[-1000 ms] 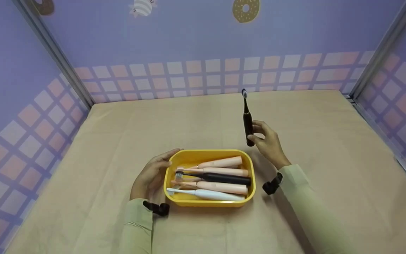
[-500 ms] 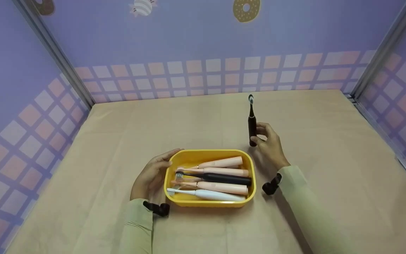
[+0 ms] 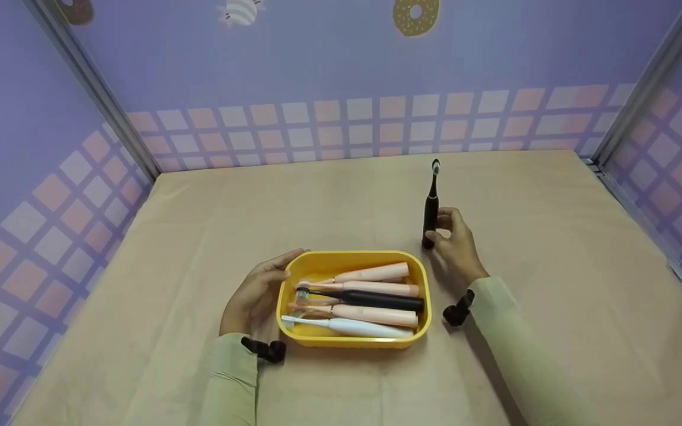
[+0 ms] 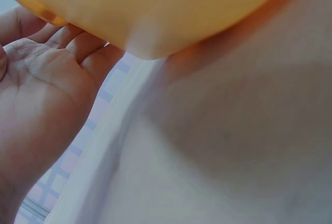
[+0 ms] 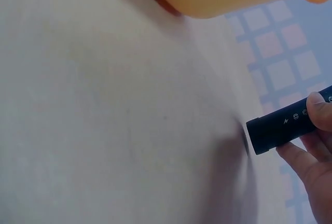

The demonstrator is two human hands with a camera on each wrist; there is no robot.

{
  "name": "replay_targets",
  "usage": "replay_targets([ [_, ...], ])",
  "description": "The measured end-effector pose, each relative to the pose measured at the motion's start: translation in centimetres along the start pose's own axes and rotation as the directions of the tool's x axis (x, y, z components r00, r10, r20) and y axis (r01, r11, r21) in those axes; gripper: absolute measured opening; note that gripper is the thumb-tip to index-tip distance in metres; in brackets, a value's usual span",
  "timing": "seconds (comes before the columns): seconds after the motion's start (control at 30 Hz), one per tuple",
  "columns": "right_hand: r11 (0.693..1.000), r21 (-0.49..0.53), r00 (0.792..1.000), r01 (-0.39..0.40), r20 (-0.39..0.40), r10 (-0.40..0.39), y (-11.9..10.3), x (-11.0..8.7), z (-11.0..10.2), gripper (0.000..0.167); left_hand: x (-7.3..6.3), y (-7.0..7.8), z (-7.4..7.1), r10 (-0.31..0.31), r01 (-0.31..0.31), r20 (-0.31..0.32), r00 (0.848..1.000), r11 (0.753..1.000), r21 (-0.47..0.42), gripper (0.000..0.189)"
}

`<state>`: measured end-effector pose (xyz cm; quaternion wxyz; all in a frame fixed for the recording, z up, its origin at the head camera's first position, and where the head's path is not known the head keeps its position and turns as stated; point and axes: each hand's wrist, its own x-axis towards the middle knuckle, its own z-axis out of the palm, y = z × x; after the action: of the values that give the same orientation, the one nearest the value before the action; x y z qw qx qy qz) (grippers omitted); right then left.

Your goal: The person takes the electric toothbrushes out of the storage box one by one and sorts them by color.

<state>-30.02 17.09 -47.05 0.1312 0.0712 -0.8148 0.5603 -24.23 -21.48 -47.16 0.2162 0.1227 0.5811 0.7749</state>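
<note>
In the head view, my right hand (image 3: 458, 247) pinches a black electric toothbrush (image 3: 430, 213) by the lower part of its handle. It stands nearly upright, brush head at the top and base close over the cloth. The right wrist view shows small symbols on the dark handle (image 5: 285, 125), with the thumb on one side and fingers on the other. My left hand (image 3: 257, 289) holds the left end of a yellow plastic bin (image 3: 353, 342), thumb at the rim and fingers around the back corner. Inside lie a black electric toothbrush (image 3: 379, 299), a white one (image 3: 364, 328) and several pink ones (image 3: 376, 315).
A beige cloth (image 3: 246, 219) covers the table under the bin. A purple wall (image 3: 329, 65) with pink and white squares rises at the back, and similar panels stand on both sides. Grey metal posts (image 3: 97, 97) mark the corners.
My right hand has moved the black toothbrush a little to the right and lower, and it is now more upright. The left hand and the bin stay where they were.
</note>
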Motion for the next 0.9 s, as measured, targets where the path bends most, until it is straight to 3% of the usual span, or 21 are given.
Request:
replay_targets([
  [0.63, 0.999, 0.015, 0.999, -0.042, 0.016, 0.042, 0.42, -0.2, -0.03, 0.039, -0.13, -0.02, 0.06, 0.005, -0.004, 0.008, 1.0, 1.0, -0.011, 0.054],
  [0.9, 1.0, 0.002, 0.999, -0.025, 0.022, 0.025, 0.93, -0.23, -0.09, 0.038, -0.11, -0.12, -0.11, 0.006, -0.006, 0.01, 1.0, 1.0, 0.004, 0.054],
])
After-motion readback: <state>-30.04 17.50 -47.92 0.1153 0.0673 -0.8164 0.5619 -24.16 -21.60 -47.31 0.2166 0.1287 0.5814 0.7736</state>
